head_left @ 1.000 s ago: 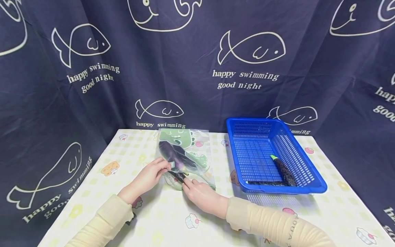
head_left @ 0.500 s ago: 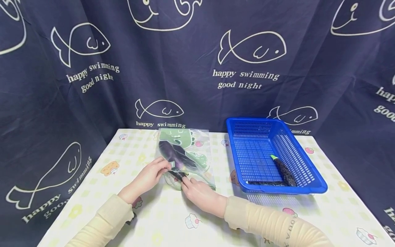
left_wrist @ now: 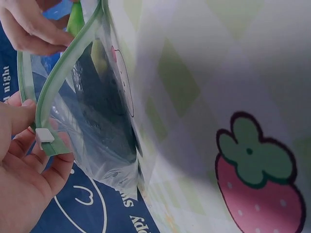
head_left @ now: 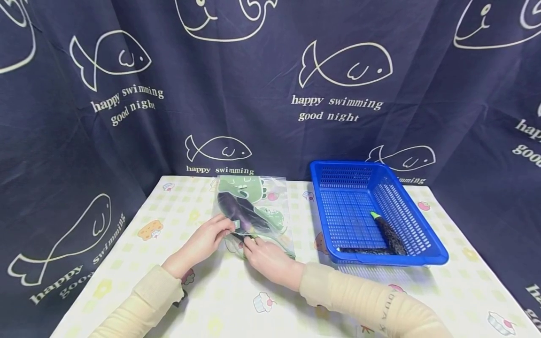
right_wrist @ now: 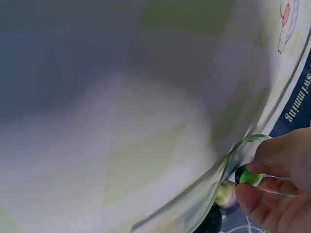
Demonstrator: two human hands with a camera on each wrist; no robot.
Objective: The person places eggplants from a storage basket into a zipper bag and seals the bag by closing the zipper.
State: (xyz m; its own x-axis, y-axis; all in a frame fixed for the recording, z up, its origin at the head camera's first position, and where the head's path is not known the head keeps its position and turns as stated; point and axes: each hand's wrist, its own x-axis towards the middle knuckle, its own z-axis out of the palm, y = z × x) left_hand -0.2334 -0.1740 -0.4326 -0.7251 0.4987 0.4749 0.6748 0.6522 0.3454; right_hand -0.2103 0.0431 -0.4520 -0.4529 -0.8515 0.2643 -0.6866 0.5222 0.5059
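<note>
A clear zip bag (head_left: 276, 188) with green cartoon prints lies on the table, its mouth facing me. Inside rests a purple eggplant (head_left: 230, 206). My left hand (head_left: 209, 239) pinches the green-edged mouth at its left corner, beside the white slider (left_wrist: 44, 136). At the opening, my right hand (head_left: 268, 258) grips the bright green end of a long dark vegetable (right_wrist: 251, 177). Its dark body (left_wrist: 87, 73) reaches into the bag, next to the eggplant's pale stem end. In the head view, the fingers and the bag hide most of it.
On the right stands a blue perforated basket (head_left: 422, 225). It holds a dark, bumpy vegetable with a green tip (head_left: 389, 234) and another dark one (head_left: 365, 251) along its near wall. A dark blue fish-print curtain (head_left: 270, 94) hangs behind the patterned tablecloth (head_left: 228, 291).
My right hand has moved slightly left and away from me, to the bag's mouth, and less of the dark vegetable shows outside. The left hand keeps its place on the bag.
</note>
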